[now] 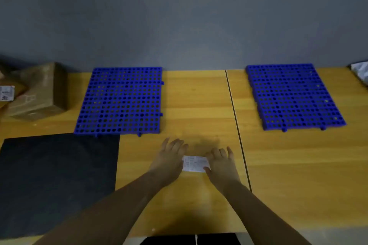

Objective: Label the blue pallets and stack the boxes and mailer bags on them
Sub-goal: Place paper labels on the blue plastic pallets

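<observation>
Label point(195, 163) flat on table point(199, 105), hands point(169, 158) point(221, 163) on its two ends.

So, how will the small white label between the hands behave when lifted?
The white label looks paper-thin, so it is probably very light and floppy. It lies flat on the table, so catching an edge may be hard; sliding it seems easier.

You face a plain grey-blue wall point(179, 16) that fills the upper part of your view, darker toward the top. Below it runs a yellow wooden bench point(199, 101), its two tops butted together at a dark seam point(236, 125). A black mat point(57, 181) lies at its near left.
</observation>
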